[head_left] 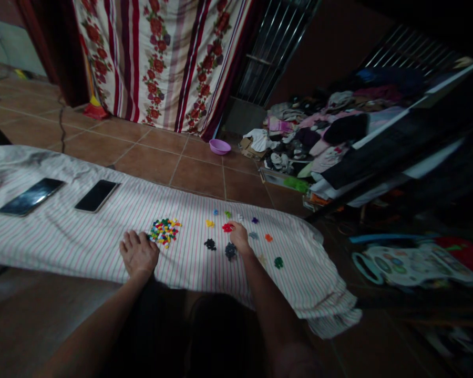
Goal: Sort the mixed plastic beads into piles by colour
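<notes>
My left hand [139, 253] lies flat on the striped cloth [193, 268], fingers spread, beside a mixed pile of small coloured pieces [165, 232]. At the small red pile [227, 227], my right hand [239, 236] has thumb and finger closed together; whatever is between them is too small to make out. Around it sit little single-colour piles: yellow [209, 223], black [210, 244], dark grey [230, 251], orange [268, 238], dark green [278, 262], purple [255, 220], light green [227, 214] and blue [215, 212]. Pale grey pieces [253, 235] are right of the hand.
Two dark-screened devices, a larger one [31, 197] and a phone [97, 196], rest on the cloth's left part. Beyond it, on the tiled floor [153, 155], stand a purple basin [219, 147] and a red broom [95, 109]. Clothes [311, 126] are heaped at right.
</notes>
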Action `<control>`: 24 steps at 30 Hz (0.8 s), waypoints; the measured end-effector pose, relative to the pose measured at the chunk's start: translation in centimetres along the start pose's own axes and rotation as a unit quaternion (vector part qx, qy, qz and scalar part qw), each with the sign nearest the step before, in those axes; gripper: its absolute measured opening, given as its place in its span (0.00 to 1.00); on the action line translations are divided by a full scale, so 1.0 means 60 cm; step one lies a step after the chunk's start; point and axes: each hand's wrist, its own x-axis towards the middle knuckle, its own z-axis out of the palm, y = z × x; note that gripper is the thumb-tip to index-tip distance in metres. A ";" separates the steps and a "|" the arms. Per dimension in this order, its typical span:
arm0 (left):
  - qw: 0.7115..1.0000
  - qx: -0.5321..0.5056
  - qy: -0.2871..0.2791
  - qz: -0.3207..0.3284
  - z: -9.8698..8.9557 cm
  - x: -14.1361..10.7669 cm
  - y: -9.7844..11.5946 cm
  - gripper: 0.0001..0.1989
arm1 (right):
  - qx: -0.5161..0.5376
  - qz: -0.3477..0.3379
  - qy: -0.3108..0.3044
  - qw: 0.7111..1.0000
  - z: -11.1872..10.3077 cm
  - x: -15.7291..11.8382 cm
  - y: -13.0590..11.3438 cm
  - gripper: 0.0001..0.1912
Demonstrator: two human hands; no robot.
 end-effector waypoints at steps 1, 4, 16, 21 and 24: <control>1.000 0.004 0.000 0.000 0.000 0.000 0.000 0.18 | -0.001 0.000 -0.002 1.000 0.001 0.000 0.001 0.21; 1.000 0.003 -0.002 0.000 0.001 0.000 0.000 0.18 | 0.011 0.016 -0.008 1.000 0.002 -0.001 0.003 0.23; 1.000 -0.012 0.002 -0.002 0.012 -0.001 -0.004 0.19 | 0.044 0.047 0.000 0.998 -0.002 -0.001 0.001 0.25; 1.000 -0.026 0.002 -0.013 0.013 -0.001 -0.003 0.19 | 0.034 0.027 0.009 0.999 -0.013 -0.001 -0.005 0.22; 0.999 -0.033 0.000 -0.013 0.012 -0.001 -0.002 0.19 | 0.033 -0.021 0.053 0.998 -0.018 -0.001 -0.022 0.20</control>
